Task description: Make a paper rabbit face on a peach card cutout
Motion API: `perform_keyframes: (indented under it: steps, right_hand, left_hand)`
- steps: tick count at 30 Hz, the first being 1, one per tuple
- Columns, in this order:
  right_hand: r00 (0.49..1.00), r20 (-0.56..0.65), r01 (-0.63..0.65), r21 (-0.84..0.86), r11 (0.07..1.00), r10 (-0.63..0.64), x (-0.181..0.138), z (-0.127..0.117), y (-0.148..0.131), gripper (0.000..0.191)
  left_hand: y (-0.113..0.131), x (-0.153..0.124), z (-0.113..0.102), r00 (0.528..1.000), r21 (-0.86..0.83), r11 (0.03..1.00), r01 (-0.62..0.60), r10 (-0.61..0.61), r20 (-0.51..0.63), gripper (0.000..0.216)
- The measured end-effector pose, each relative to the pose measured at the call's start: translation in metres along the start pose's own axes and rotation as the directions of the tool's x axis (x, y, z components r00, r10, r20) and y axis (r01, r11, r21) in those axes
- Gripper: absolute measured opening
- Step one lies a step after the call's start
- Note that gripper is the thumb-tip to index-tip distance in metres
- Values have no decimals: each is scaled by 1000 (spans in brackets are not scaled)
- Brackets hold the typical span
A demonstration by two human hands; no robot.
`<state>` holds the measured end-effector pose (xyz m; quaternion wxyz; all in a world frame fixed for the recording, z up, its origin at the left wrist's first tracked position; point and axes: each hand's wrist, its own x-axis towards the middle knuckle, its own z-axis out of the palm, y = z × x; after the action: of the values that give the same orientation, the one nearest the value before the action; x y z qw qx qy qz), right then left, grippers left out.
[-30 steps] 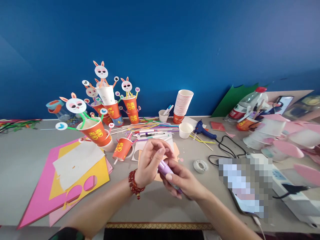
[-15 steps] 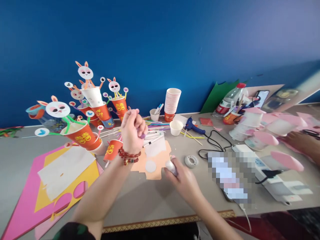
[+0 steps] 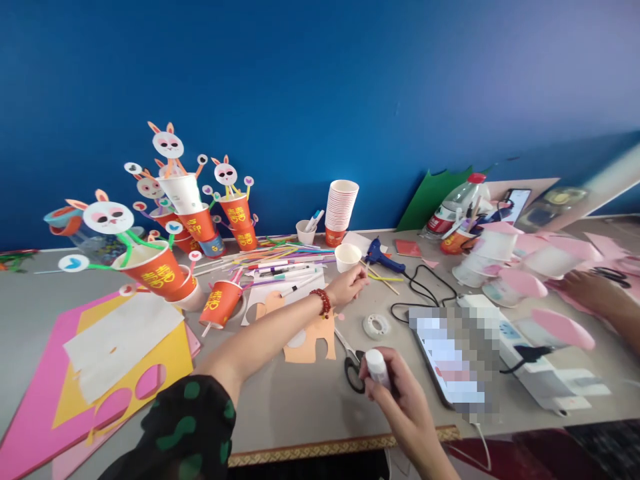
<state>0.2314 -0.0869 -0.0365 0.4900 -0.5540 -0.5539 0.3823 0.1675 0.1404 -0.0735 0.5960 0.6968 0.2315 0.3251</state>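
Observation:
My right hand [image 3: 400,400] is closed round a glue stick [image 3: 377,367] with its white tip uncapped, held upright near the table's front edge. My left hand [image 3: 350,283] is stretched forward over the table, a red bead bracelet on its wrist. Its fingers are pinched together beside a small white cup [image 3: 347,257] and some markers [image 3: 285,270]; what they hold is too small to make out. Under my left forearm lies an orange paper cut-out [image 3: 313,343]. Black-handled scissors [image 3: 353,363] lie just left of the glue stick.
Bunny-faced red cup crafts [image 3: 160,270] crowd the left. Pink and yellow foam sheets [image 3: 75,387] lie front left. A cup stack [image 3: 341,203], blue glue gun [image 3: 383,259], tape roll [image 3: 376,325], phone [image 3: 450,353] and power strip [image 3: 545,373] are here. Another person's hand [image 3: 585,287] works at the right.
My left hand pulled the purple cap off, rose, then reached forward and down to the table by the white cup. My right hand drew the uncapped glue stick back toward me.

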Motion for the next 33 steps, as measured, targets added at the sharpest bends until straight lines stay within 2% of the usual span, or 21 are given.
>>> perform_keyframes:
  steps: [4,7,9,11,13,17,21,24,26,33]
  right_hand:
    - [998,-61,-24,49,999,27,-5,-3,3,24]
    - [994,-74,-76,43,996,79,-2,-3,6,38]
    - [994,-49,-95,10,995,95,3,-4,8,43]
    - [996,11,-91,16,996,91,9,-5,10,41]
    - [990,102,-106,93,990,96,15,-4,11,34]
    - [957,275,-165,254,953,93,30,6,7,29]
    - [958,284,-119,261,958,41,55,19,-9,31]
    - [946,323,-82,214,974,9,77,30,-21,33]
    - [946,322,-21,195,980,-44,89,37,-22,30]
    - [906,407,0,275,961,-117,91,45,5,31]
  left_hand:
    - [7,-2,-3,1000,16,1000,6,-7,28,9]
    - [33,-13,-9,1000,7,1000,-20,20,8,11]
    - [54,-29,-16,999,-1,999,-47,47,-21,13]
    - [72,-55,-25,998,-13,999,-52,52,-39,17]
    - [84,-89,-34,997,-70,997,-11,6,-73,22]
    - [90,-159,-46,982,-138,985,107,-126,-142,28]
    - [93,-204,-50,960,-139,986,91,-124,-251,29]
    - [98,-215,-53,934,-100,994,50,-82,-348,25]
    - [102,-216,-56,925,-138,989,46,-95,-369,22]
    - [104,-213,-56,911,-457,877,147,-300,-283,24]
